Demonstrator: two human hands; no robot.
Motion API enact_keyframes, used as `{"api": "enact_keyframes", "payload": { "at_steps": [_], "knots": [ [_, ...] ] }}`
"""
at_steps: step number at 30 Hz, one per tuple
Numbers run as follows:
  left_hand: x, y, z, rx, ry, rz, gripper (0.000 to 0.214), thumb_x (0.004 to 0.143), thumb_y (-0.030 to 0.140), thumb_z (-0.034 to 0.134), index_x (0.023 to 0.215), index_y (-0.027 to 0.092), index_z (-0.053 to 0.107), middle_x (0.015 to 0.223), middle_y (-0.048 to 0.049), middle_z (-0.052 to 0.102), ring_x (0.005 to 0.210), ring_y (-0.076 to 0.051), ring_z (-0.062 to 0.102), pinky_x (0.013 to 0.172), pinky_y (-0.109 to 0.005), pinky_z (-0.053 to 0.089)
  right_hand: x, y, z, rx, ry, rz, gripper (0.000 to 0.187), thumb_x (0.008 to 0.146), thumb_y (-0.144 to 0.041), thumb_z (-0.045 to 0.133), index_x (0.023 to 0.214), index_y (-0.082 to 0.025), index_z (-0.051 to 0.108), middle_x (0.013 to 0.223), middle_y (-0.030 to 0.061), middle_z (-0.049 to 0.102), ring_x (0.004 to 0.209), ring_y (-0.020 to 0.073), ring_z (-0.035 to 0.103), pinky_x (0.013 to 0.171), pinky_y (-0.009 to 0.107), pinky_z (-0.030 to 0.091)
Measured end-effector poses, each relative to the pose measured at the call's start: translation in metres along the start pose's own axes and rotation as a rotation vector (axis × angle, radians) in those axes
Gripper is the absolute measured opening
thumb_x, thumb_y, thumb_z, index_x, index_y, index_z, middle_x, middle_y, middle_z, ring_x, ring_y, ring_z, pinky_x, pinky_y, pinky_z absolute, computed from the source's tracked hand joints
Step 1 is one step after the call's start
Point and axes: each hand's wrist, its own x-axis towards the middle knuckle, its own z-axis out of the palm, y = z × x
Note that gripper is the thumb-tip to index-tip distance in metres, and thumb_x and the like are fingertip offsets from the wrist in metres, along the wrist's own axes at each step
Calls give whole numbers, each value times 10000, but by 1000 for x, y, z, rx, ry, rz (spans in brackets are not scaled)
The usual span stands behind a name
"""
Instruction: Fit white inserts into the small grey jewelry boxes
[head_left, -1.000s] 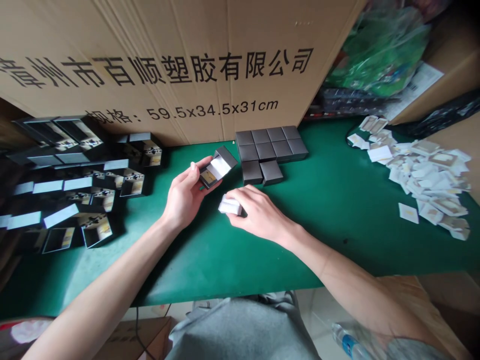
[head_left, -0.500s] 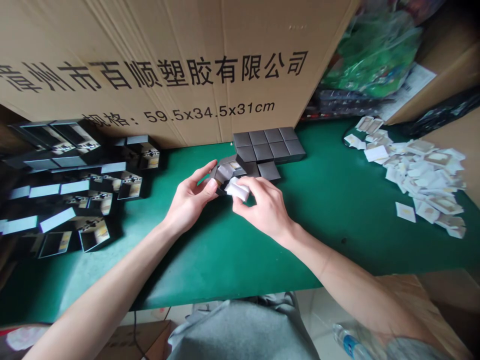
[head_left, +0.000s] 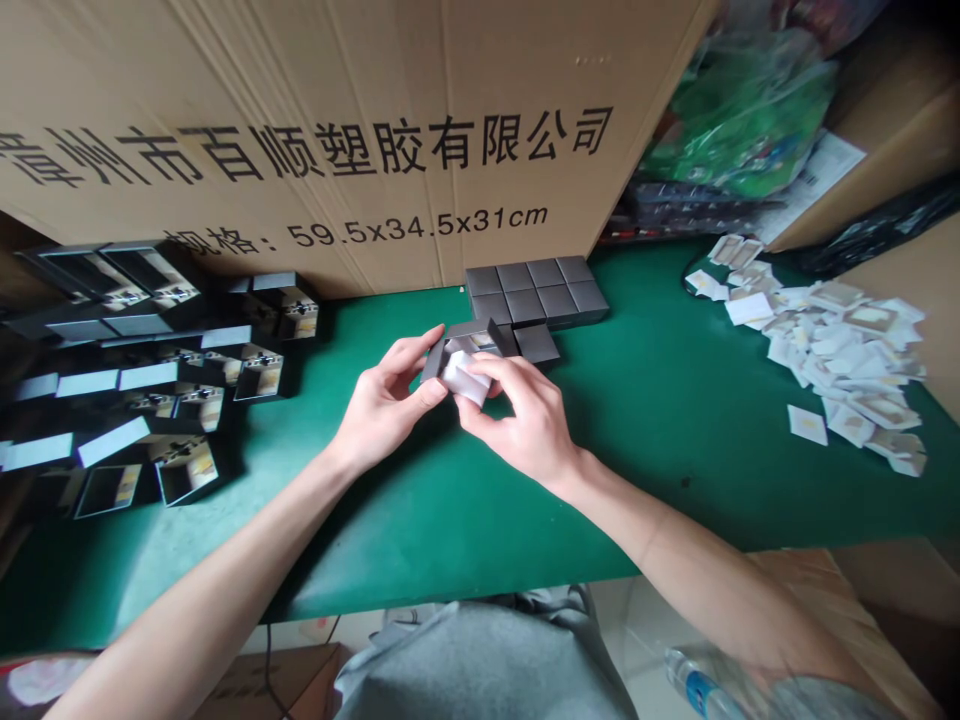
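Note:
My left hand (head_left: 386,395) grips a small dark hinged box (head_left: 474,330) by its left side, with the lid raised. Between the fingers and thumb of my right hand (head_left: 529,410) is a white padded insert (head_left: 463,378), held at the mouth of that box. Part of the insert is over the opening; how deep it sits I cannot tell. Just behind, closed dark boxes (head_left: 536,290) stand in a tight block, and one more closed box (head_left: 538,344) lies in front of them.
Several open dark boxes (head_left: 187,465) stand in rows at the left of the green table (head_left: 420,530). A heap of white inserts (head_left: 840,340) lies at the right. A large printed carton (head_left: 360,80) walls off the back. A plastic bottle (head_left: 697,685) is below the table edge.
The open box has tilted, with its opening turned more toward me. My right hand has brought the white insert slightly left, closer over the opening.

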Motion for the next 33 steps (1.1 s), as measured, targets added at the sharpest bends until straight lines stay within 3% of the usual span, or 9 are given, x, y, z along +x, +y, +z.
{"api": "enact_keyframes", "payload": {
  "at_steps": [5, 17, 24, 29, 33],
  "knots": [
    [0, 2, 0, 50, -37, 20, 600, 837, 393, 764, 1395, 229, 619, 1188, -86, 611, 1138, -219, 582, 1032, -327, 490, -1, -4, 0, 82, -25, -10, 218, 916, -155, 636, 1134, -162, 650, 1222, 138, 715, 1145, 203, 687, 1006, 342, 587],
    [-2, 1, 0, 55, -60, 16, 587, 860, 368, 746, 1412, 234, 598, 1279, -90, 610, 1223, -242, 579, 1030, -327, 507, 1, -4, 0, 75, -64, -42, 304, 969, -138, 560, 1246, -208, 664, 1279, 82, 705, 1222, 202, 649, 1091, 388, 542],
    [-4, 0, 0, 1, -61, -72, 597, 848, 387, 759, 1403, 231, 606, 1375, -86, 599, 1305, -280, 546, 1075, -344, 492, -1, -4, 0, 95, -49, -25, 245, 974, -163, 573, 1197, -206, 665, 1278, 90, 705, 1225, 200, 652, 1091, 362, 535],
    [-6, 1, 2, -180, -41, -235, 641, 849, 472, 740, 1427, 246, 581, 1402, -94, 611, 1164, -286, 651, 951, -377, 585, 0, -6, -4, 166, -8, 20, 124, 954, -226, 640, 1075, -201, 630, 1227, 116, 713, 1189, 196, 674, 1026, 333, 571],
    [-5, 2, 4, -240, 14, -321, 636, 870, 537, 694, 1418, 232, 589, 1299, -97, 689, 1138, -270, 669, 913, -371, 602, 2, -7, -7, 153, -98, 11, 170, 1010, -206, 521, 1130, -195, 642, 1247, 107, 709, 1225, 186, 655, 1054, 344, 564]
  ]
}}
